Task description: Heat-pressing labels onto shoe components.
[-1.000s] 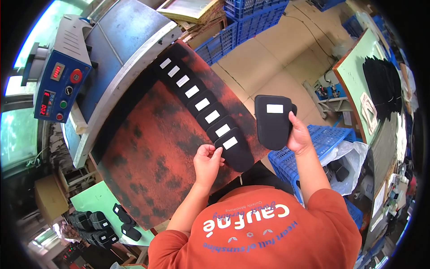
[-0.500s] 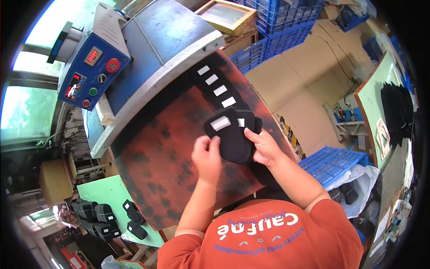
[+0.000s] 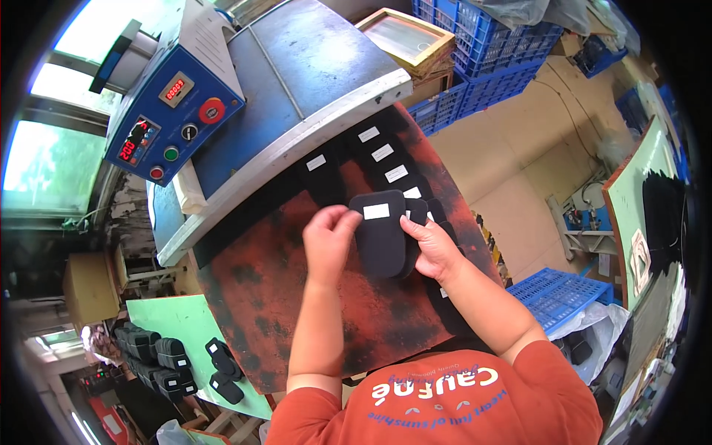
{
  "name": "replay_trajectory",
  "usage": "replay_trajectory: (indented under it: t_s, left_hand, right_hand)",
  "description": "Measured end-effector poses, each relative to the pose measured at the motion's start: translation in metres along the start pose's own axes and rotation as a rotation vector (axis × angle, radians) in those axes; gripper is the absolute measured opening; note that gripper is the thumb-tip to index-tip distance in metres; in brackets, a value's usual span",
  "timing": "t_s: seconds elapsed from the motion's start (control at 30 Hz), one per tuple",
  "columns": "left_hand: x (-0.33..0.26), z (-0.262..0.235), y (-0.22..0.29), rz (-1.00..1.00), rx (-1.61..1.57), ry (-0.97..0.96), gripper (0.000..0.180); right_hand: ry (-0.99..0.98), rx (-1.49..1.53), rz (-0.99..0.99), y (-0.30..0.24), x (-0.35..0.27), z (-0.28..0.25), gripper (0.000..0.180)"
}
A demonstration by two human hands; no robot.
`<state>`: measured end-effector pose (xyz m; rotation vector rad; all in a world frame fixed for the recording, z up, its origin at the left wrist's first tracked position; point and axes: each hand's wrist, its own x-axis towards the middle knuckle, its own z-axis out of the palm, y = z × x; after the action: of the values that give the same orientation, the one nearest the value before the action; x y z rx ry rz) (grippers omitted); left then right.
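My right hand (image 3: 435, 251) grips a small stack of flat black pads with rounded ends, its thumb on top. The uppermost black pad (image 3: 380, 245), bearing a white label, juts out leftward from the stack. At its upper left edge my left hand (image 3: 328, 241) is closed in a pinch, fingertips against the pad. Another labelled black pad (image 3: 321, 182) lies on the red-and-black mottled platen (image 3: 297, 311), close to the press's front edge. To its right, a column of overlapping black pads (image 3: 374, 152) runs along the platen, partly covered by the held stack.
A blue heat press (image 3: 297, 59) with a control box (image 3: 174, 111) stands at the far left. Blue crates (image 3: 497, 52) and a framed screen (image 3: 408, 37) are behind. More black pads (image 3: 222, 360) sit on a green board lower left; a blue crate (image 3: 556, 297) is at right.
One black pad now lies on the platen left of the column. My left hand is at the edge of another pad on the stack. The whole view has shifted slightly.
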<state>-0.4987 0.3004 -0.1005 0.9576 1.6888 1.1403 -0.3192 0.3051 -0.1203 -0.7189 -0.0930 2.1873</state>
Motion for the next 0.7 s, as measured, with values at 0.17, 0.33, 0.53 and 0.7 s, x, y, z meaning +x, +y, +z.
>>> replay_trajectory:
  t_s: [0.17,0.33,0.53,0.7]
  left_hand:
    - [-0.012,0.002,-0.025,0.387,0.221,0.219,0.01]
    - [0.024,-0.009,-0.032,0.291,0.055,0.321,0.013]
    - [0.083,-0.062,-0.067,0.261,0.402,0.367,0.015]
    - [0.013,-0.013,-0.018,0.061,0.001,0.076,0.017]
  right_hand:
    - [-0.011,-0.066,0.019,0.012,0.009,0.009,0.035]
    - [0.017,-0.011,-0.091,0.005,0.012,0.0,0.031]
    - [0.002,-0.007,-0.051,0.003,0.006,0.002,0.029]
    - [0.087,-0.048,-0.07,0.007,0.004,0.002,0.026]
